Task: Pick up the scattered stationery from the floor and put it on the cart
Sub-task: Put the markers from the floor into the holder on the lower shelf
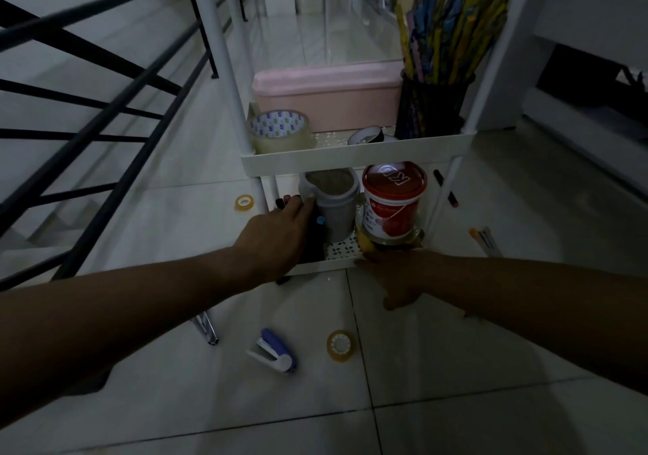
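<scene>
A white cart (350, 155) stands in front of me. My left hand (280, 233) reaches into the left side of its lower shelf (336, 261). It is closed around a dark object (317, 225) with a small blue spot; the dim light hides what it is. My right hand (392, 279) lies at the shelf's front rim, thumb spread away. Its fingertips touch a yellowish tape roll (364, 244) leaning on a red-lidded jar (392, 202). On the floor lie a blue and white stapler (271, 351), a tape roll (340, 346), a small tape roll (244, 203), pens (485, 240) and a marker (445, 188).
The upper shelf holds a large clear tape roll (280, 132), a pink box (326, 97), a black tape roll (366, 135) and a black holder full of pencils (431, 104). A grey cup (333, 205) stands on the lower shelf. A black railing (105, 121) runs along the left. A shiny metal item (207, 328) lies near my left forearm.
</scene>
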